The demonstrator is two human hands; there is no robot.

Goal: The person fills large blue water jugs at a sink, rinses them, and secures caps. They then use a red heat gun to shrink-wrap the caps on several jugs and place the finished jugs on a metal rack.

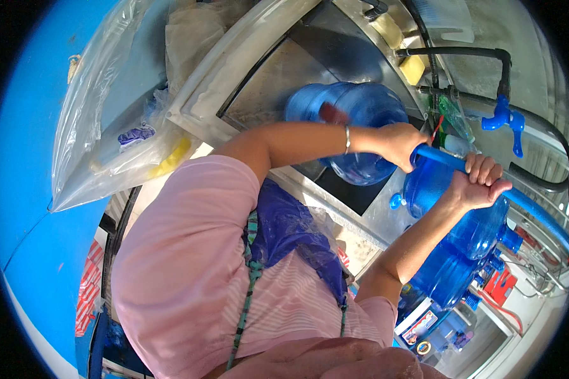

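Note:
A clear blue water jug (pixel 374 104) lies on its side in the steel sink (pixel 284 66), blurred. My left hand (pixel 400 142) is wrapped around its neck end, where a blue rod or hose (pixel 533 206) meets the opening. My right hand (pixel 479 182) is shut on the rod a little farther along, thumb pointing outward. A blurred reddish-brown thing (pixel 334 113) shows at the jug's body, just above my left forearm; it appears to be inside. Whether the rod reaches it is hidden by my hand and arm.
Several blue jugs (pixel 455 227) lie stacked right of the sink. A blue tap (pixel 502 118) hangs from a black pipe. Yellow sponges (pixel 412 70) sit on the sink's far ledge. A clear plastic bag (pixel 95 94) is at the left, near a blue surface (pixel 23 142).

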